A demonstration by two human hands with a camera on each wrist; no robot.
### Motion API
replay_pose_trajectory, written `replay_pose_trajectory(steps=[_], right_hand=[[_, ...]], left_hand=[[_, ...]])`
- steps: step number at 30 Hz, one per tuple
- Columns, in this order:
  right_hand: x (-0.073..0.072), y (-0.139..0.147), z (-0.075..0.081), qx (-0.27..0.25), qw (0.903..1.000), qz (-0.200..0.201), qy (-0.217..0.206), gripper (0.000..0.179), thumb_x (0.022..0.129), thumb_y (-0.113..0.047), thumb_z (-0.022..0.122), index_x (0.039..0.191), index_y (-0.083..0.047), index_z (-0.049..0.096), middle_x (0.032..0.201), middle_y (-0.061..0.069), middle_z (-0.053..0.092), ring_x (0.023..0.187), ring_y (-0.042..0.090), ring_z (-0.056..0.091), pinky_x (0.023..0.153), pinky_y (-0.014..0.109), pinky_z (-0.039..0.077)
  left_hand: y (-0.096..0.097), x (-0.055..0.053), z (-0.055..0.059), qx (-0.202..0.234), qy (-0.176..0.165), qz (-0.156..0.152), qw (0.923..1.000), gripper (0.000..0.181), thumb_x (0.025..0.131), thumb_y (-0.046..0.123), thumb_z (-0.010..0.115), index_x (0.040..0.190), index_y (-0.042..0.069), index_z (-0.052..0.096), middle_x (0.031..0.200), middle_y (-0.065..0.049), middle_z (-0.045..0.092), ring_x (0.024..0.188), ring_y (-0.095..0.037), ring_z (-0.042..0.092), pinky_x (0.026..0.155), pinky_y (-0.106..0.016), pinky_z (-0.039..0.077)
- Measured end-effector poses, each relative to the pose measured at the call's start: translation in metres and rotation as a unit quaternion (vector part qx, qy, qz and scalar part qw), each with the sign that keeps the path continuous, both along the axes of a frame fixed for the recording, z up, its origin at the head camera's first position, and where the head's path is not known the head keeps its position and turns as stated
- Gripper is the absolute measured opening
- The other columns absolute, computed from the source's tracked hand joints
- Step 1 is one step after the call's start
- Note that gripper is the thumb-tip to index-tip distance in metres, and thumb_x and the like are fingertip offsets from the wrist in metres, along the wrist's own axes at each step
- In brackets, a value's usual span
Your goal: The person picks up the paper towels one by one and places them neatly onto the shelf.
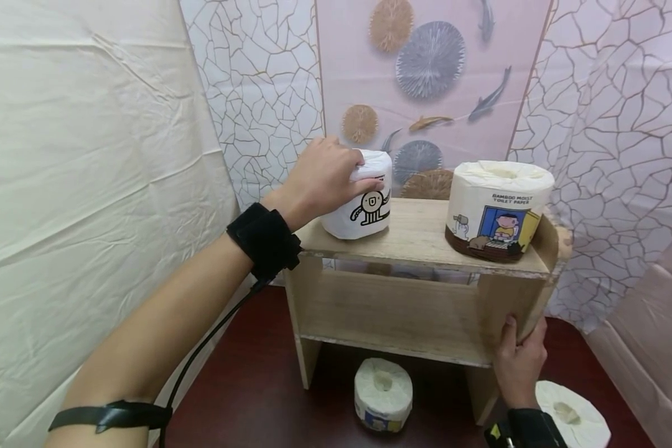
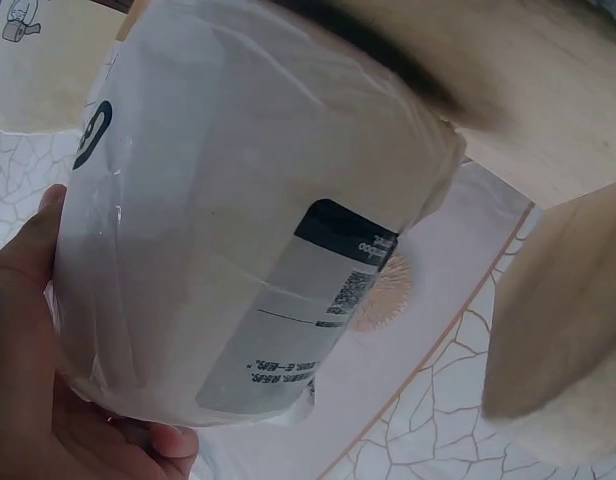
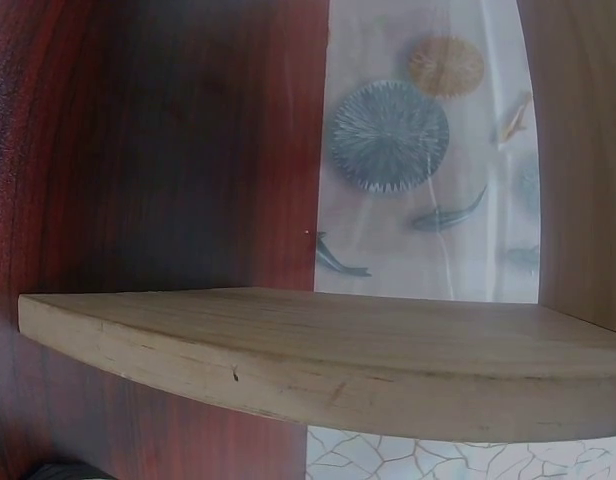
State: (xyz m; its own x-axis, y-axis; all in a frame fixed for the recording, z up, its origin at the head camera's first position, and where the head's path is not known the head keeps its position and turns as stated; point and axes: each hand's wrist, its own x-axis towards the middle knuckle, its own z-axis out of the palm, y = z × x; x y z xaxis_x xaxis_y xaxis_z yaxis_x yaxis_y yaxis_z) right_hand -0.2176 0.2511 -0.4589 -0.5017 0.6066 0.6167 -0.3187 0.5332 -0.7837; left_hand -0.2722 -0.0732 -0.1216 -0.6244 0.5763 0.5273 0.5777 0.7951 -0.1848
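As the head view shows, the left hand [image 1: 330, 177] grips the white roll [image 1: 369, 218] atop the shelf's [image 1: 417, 230] left end, the right hand [image 1: 521, 361] its side panel [image 1: 494, 305]. Left wrist view: loose wrapping [image 2: 208, 200] might make it slip. Right wrist view: no fingers visible.

Head cam: bright, soft, even light.
Bench [image 1: 246, 386] shadowed under shelf [image 1: 392, 311]; L wrist cam dimmer, nr shelf edge blurry; R wrist cam, pale sheen on backdrop [image 3: 488, 260].
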Motion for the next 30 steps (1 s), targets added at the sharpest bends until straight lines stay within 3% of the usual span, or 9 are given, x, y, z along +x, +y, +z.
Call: replay_pose_trajectory(steps=[8,13,19,25,30], right_hand=[[-0.001,0.001,-0.002,0.001,1.0000,0.002,0.001,0.054,0.109,-0.018,0.058,0.160,-0.010,0.042,0.135,0.037,0.060,0.114,0.053,0.061,0.089,0.010,0.033],[-0.001,0.001,-0.002,0.002,1.0000,0.001,0.000,0.054,0.109,-0.019,0.058,0.160,-0.011,0.042,0.134,0.037,0.060,0.113,0.053,0.061,0.088,0.011,0.033],[0.000,0.000,-0.002,-0.002,1.0000,-0.005,0.000,0.052,0.108,-0.018,0.059,0.157,-0.009,0.044,0.127,0.040,0.062,0.110,0.054,0.061,0.087,0.013,0.033],[-0.001,0.001,-0.001,0.003,0.9998,-0.006,0.017,0.051,0.108,-0.016,0.060,0.156,-0.007,0.046,0.127,0.039,0.062,0.110,0.053,0.061,0.087,0.011,0.032],[0.000,-0.001,0.000,-0.002,1.0000,-0.007,0.004,0.051,0.108,-0.018,0.059,0.157,-0.008,0.045,0.128,0.039,0.062,0.110,0.054,0.062,0.088,0.016,0.036]], left_hand=[[-0.003,-0.001,-0.003,-0.004,-0.009,-0.016,0.9998,0.048,0.099,0.057,0.068,0.105,0.011,0.077,0.096,-0.001,0.074,0.092,-0.025,0.053,0.086,-0.040,0.040],[-0.009,-0.006,-0.004,-0.020,0.004,-0.042,0.9989,0.049,0.099,0.059,0.067,0.111,0.013,0.077,0.105,-0.001,0.076,0.095,-0.024,0.051,0.089,-0.041,0.038],[-0.016,-0.013,-0.006,-0.012,-0.006,-0.063,0.9979,0.049,0.100,0.058,0.068,0.116,0.012,0.078,0.109,-0.001,0.076,0.094,-0.023,0.050,0.092,-0.042,0.038],[-0.017,-0.013,-0.004,-0.019,0.002,-0.078,0.9967,0.052,0.100,0.058,0.067,0.122,0.011,0.076,0.119,-0.004,0.077,0.097,-0.024,0.051,0.092,-0.042,0.039],[-0.019,-0.013,-0.004,-0.023,0.001,-0.088,0.9958,0.053,0.099,0.057,0.068,0.126,0.011,0.075,0.122,-0.004,0.076,0.098,-0.024,0.051,0.091,-0.041,0.039]])
